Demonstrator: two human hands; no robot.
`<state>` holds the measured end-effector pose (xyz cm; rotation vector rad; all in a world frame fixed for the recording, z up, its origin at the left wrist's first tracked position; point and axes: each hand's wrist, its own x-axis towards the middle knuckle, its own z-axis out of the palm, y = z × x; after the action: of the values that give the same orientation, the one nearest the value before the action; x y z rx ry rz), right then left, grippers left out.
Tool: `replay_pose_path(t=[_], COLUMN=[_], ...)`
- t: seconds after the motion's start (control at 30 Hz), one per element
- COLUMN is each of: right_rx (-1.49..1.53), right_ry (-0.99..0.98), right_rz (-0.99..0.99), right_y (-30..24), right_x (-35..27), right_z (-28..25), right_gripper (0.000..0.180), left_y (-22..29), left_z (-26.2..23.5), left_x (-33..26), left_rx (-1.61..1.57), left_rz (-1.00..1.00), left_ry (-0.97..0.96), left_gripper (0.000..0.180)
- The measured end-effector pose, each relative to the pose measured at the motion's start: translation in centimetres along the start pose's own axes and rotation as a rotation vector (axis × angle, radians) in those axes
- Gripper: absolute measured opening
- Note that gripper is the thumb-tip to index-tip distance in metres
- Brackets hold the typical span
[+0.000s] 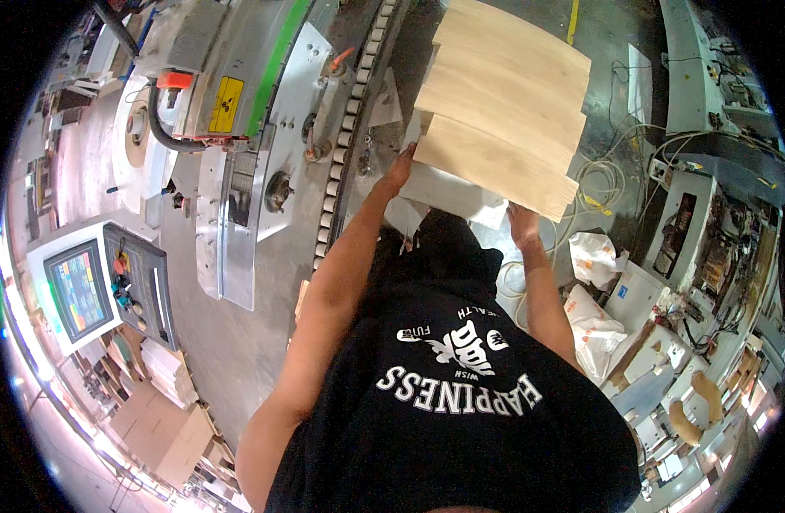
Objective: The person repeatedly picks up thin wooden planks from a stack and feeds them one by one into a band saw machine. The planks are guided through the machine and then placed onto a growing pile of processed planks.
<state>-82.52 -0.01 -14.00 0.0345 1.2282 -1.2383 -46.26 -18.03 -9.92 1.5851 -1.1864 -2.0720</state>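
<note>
Several pale wooden boards (503,158) lie overlapping in a stepped stack in front of me, at the top of the view. My left hand (398,171) is closed at the left end of the nearest board, its fingers along the edge. My right hand (522,225) grips near that board's front right corner, with its fingertips partly hidden by the wood. Below the boards' near edge a pale flat surface (456,195) shows between my two hands.
To the left runs a conveyor chain (334,184) beside a large machine with a green stripe (277,64). A control screen (76,295) stands farther left. White bags (593,329) and coiled hoses (602,184) lie on the right, near a machine frame (679,227).
</note>
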Motion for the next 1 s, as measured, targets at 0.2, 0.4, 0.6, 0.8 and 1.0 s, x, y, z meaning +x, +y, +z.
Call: replay_pose_path(t=[0.2, 0.4, 0.6, 0.8, 1.0], right_rx=[-0.133, -0.127, -0.625, -0.597, -0.592], right_ry=[0.049, -0.004, -0.188, -0.218, -0.21], right_rz=[-0.142, -0.153, -0.274, -0.435, -0.202], right_y=[1.6, 6.4, 11.4, 13.8, 8.2], right_x=[0.0, 1.0, 3.4, 7.7, 1.3], right_z=[2.2, 0.8, -1.6, -3.2, 0.8], right_gripper=[0.06, 0.054, 0.051, 0.053, 0.046], left_y=[-7.2, -9.0, -9.9, -4.5, 7.0], left_z=[-1.5, -4.4, -6.9, -9.7, -1.9], left_x=[3.4, -0.1, -3.9, -6.6, -18.2], left_rx=[-0.174, 0.018, 0.506, -0.174, 0.305], left_rz=[0.035, 0.133, 0.353, 0.153, 0.797], left_ry=[0.126, 0.207, 0.332, 0.326, 0.824], left_gripper=[0.079, 0.06, 0.044, 0.041, 0.039])
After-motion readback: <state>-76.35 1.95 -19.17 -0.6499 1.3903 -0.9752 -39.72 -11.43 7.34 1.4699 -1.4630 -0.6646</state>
